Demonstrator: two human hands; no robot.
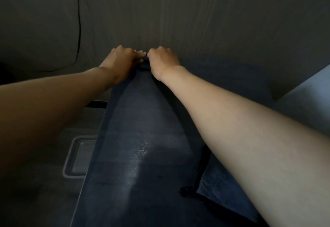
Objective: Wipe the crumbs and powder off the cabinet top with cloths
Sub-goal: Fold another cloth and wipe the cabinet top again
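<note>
The dark, narrow cabinet top (139,137) runs away from me to a wall. Both of my arms reach to its far end. My left hand (119,60) and my right hand (163,60) lie side by side there, knuckles up and fingers curled. They press on a small dark cloth (144,64) bunched between them; a blue bit of it shows under the left wrist. Most of the cloth is hidden by the hands. A pale, shiny streak (136,162) runs along the middle of the top, nearer to me.
A dark wood-grain wall (196,21) closes the far end. A black cable (78,30) hangs at the left. Below the left edge sits a grey rectangular recess (78,157). A black knotted cord (187,190) and blue fabric (216,182) lie at the right, and a pale surface (303,98) is beyond.
</note>
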